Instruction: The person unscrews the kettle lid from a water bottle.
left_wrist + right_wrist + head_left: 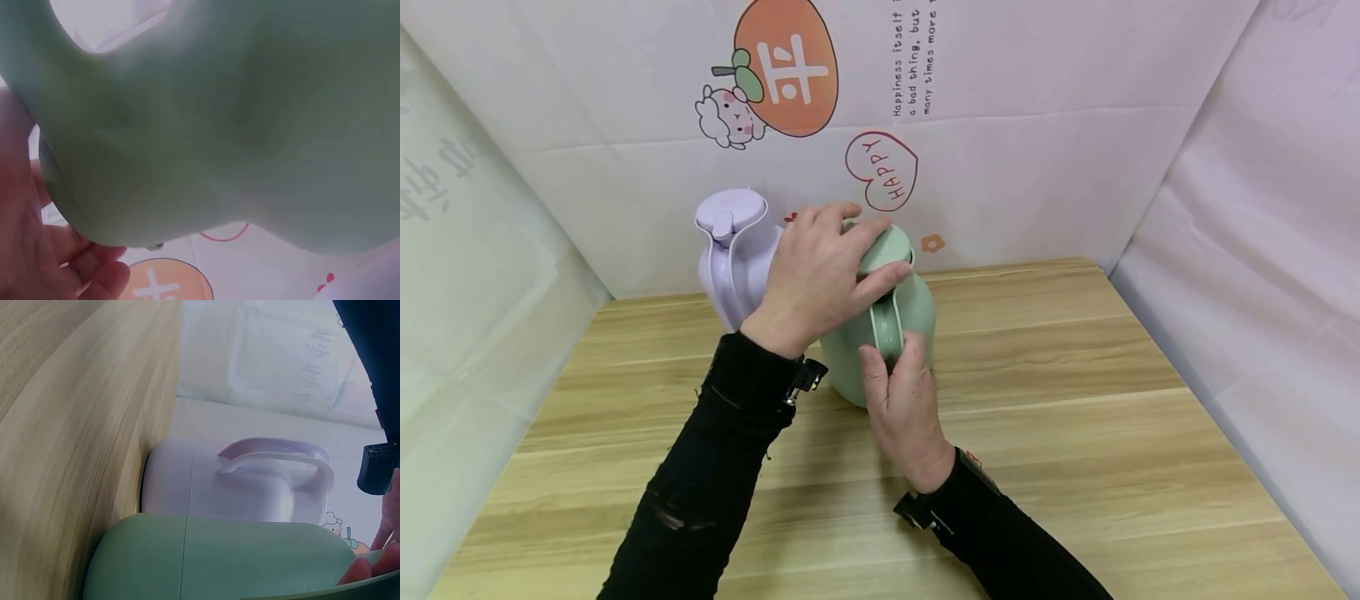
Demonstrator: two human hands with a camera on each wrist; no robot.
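Observation:
A pale green jug point(850, 367) with a rounded body stands on the table, seen close up in the left wrist view. My left hand point(816, 262) reaches over its top and grips around the lid point(891, 248), thumb on the near side and fingers on the far side. Lower down, my right hand point(906, 408) holds the jug's handle point(887, 325); the fingers behind the handle are hidden in the head view. Just left of the green jug stands a lilac jug point(718, 275), its lid in place and its body partly covered by my left hand.
The wood-grain table point(1052, 417) ends at a white printed backdrop point(1030, 183) close behind both jugs. White sheets point(1247, 233) hang along the right and left sides. In the right wrist view, the lilac jug's handle point(325, 475) shows.

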